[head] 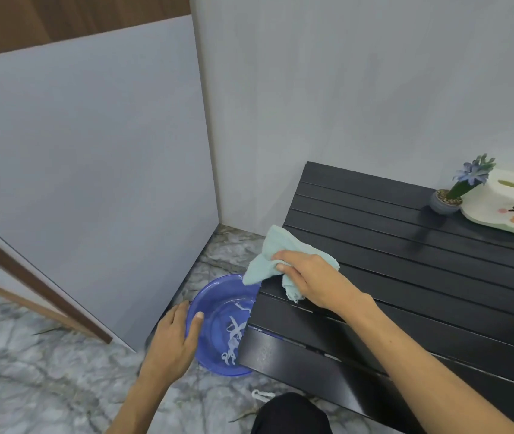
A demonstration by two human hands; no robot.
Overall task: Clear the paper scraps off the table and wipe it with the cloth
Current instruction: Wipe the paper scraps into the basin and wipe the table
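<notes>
A black slatted table (406,277) fills the right side. My right hand (308,277) grips a light green cloth (268,255) at the table's left edge, and part of the cloth hangs over that edge. Just below the edge, my left hand (174,336) holds the rim of a blue plastic basin (215,296). White paper scraps (233,336) lie inside the basin. One more paper scrap (262,394) lies on the marble floor near my knee.
A small potted plant with blue flowers (456,192) and a white tissue box with a cartoon face (509,205) stand at the table's far right. Grey wall panels close in the left and back. My dark-clothed knee (290,415) is at the bottom.
</notes>
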